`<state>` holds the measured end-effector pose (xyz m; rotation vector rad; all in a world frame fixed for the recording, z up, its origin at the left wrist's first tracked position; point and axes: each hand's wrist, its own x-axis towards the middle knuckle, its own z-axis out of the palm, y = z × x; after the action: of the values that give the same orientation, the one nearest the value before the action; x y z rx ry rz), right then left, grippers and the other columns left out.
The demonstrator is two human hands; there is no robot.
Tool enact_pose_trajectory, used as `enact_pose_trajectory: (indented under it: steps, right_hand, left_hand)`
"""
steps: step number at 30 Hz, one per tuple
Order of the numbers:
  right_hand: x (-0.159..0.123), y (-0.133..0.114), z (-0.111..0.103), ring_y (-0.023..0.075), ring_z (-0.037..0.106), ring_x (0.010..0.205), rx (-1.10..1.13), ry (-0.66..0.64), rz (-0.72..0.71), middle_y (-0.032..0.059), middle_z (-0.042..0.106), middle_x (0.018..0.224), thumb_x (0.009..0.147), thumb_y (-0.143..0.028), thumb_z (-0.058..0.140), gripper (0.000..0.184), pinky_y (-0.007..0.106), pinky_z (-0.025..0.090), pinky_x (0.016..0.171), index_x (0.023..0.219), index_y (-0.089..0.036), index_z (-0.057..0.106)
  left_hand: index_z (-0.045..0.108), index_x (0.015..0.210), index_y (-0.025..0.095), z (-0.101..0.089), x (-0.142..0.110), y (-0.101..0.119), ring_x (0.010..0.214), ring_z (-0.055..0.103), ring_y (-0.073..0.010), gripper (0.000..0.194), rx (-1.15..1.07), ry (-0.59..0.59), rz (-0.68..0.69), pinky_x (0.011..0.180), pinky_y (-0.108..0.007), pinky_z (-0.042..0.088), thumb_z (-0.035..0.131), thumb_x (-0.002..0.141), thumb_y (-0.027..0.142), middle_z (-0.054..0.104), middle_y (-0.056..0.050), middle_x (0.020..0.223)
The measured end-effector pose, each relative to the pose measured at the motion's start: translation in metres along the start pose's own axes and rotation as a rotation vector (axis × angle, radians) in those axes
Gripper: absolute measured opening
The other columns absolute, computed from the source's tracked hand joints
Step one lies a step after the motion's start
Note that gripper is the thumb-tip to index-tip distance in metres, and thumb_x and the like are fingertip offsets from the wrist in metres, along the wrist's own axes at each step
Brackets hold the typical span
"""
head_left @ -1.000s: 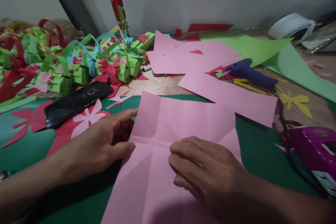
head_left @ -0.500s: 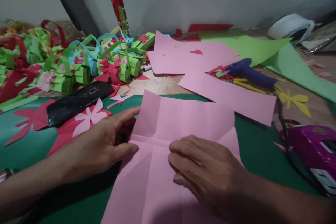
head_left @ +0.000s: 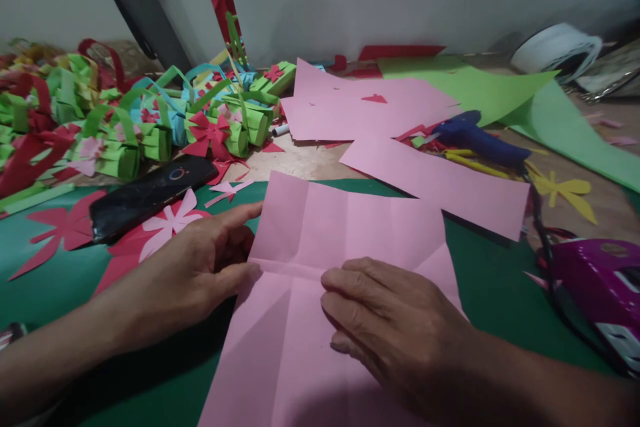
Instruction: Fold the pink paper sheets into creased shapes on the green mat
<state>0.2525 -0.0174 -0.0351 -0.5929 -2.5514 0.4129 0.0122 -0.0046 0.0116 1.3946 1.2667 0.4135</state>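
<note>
A creased sheet of pink paper (head_left: 345, 220) lies in front of me on the green mat, with fold lines running along and across it. My left hand (head_left: 210, 260) is at its left edge, thumb over the edge at the cross crease and index finger stretched along the side; the other fingers curl partly out of sight. On the middle of the sheet, my right hand (head_left: 390, 320) has its fingers pressed together at the same crease, closed on the paper. What lies under its palm is hidden.
Paper baskets (head_left: 115, 147) crowd the back left, near a black phone (head_left: 155, 193) and cut paper flowers (head_left: 170, 220). Behind are more pink sheets (head_left: 350, 107) and green paper (head_left: 475, 87). A blue glue gun (head_left: 480, 137) and a purple device (head_left: 595, 280) stand right.
The pink sheet's upper left corner has shifted slightly left, and my left thumb has drawn back a little toward the edge. My right hand stays almost in place.
</note>
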Motion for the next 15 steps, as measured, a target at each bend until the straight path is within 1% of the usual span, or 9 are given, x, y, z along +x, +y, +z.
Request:
enact_pose_trajectory:
  steps: [2, 5, 7, 9, 12, 15]
  right_hand:
    - [0.0007, -0.0007, -0.0006, 0.0211, 0.06, 0.083, -0.01, -0.002, -0.001, 0.0112, 0.065, 0.086, 0.09, -0.012, 0.054, 0.012, 0.037, 0.051, 0.075, 0.089, -0.009, 0.065]
    - [0.0018, -0.0013, -0.0006, 0.0214, 0.06, 0.084, -0.032, 0.001, -0.007, 0.011, 0.065, 0.085, 0.091, -0.013, 0.053, 0.012, 0.037, 0.051, 0.074, 0.091, -0.01, 0.064]
    - [0.0023, -0.0011, -0.0001, 0.0214, 0.06, 0.083, -0.041, -0.002, -0.016, 0.0108, 0.065, 0.084, 0.092, -0.013, 0.052, 0.012, 0.037, 0.051, 0.074, 0.091, -0.01, 0.064]
    - [0.0022, -0.0006, 0.0006, 0.0216, 0.06, 0.083, -0.045, -0.007, -0.021, 0.0108, 0.065, 0.084, 0.092, -0.014, 0.053, 0.012, 0.037, 0.051, 0.075, 0.091, -0.009, 0.064]
    - [0.0015, -0.0004, 0.0011, 0.0226, 0.06, 0.084, -0.045, 0.011, -0.03, 0.012, 0.066, 0.085, 0.091, -0.014, 0.055, 0.012, 0.038, 0.051, 0.076, 0.093, -0.007, 0.065]
    - [0.0011, -0.0005, 0.0011, 0.0224, 0.06, 0.084, -0.043, 0.024, -0.025, 0.0126, 0.067, 0.087, 0.091, -0.014, 0.054, 0.014, 0.038, 0.051, 0.076, 0.093, -0.006, 0.066]
  left_hand:
    - [0.034, 0.144, 0.021, -0.0014, -0.0013, -0.0008, 0.061, 0.056, -0.0134, 0.064, 0.135, 0.069, -0.017, 0.052, -0.02, 0.047, 0.055, 0.084, 0.027, 0.063, 0.002, 0.074]
    - [0.036, 0.143, 0.019, -0.0026, -0.0022, -0.0033, 0.054, 0.049, -0.0112, 0.064, 0.214, 0.115, -0.005, 0.046, -0.018, 0.039, 0.054, 0.084, 0.032, 0.056, 0.006, 0.063]
    - [0.036, 0.142, 0.02, -0.0026, -0.0023, -0.0049, 0.054, 0.048, -0.0109, 0.064, 0.204, 0.112, 0.006, 0.046, -0.018, 0.038, 0.055, 0.083, 0.034, 0.056, 0.005, 0.064]
    - [0.037, 0.142, 0.02, -0.0021, -0.0021, -0.0051, 0.056, 0.05, -0.0114, 0.064, 0.186, 0.109, 0.001, 0.048, -0.018, 0.04, 0.056, 0.083, 0.036, 0.058, 0.005, 0.067]
    - [0.04, 0.139, 0.018, -0.0013, -0.0015, -0.0021, 0.062, 0.052, -0.013, 0.063, 0.173, 0.116, -0.039, 0.054, -0.021, 0.044, 0.056, 0.082, 0.038, 0.06, 0.003, 0.072]
    - [0.043, 0.136, 0.017, -0.0006, -0.0007, 0.0015, 0.062, 0.052, -0.0138, 0.061, 0.172, 0.128, -0.063, 0.055, -0.023, 0.044, 0.056, 0.082, 0.042, 0.059, 0.002, 0.071]
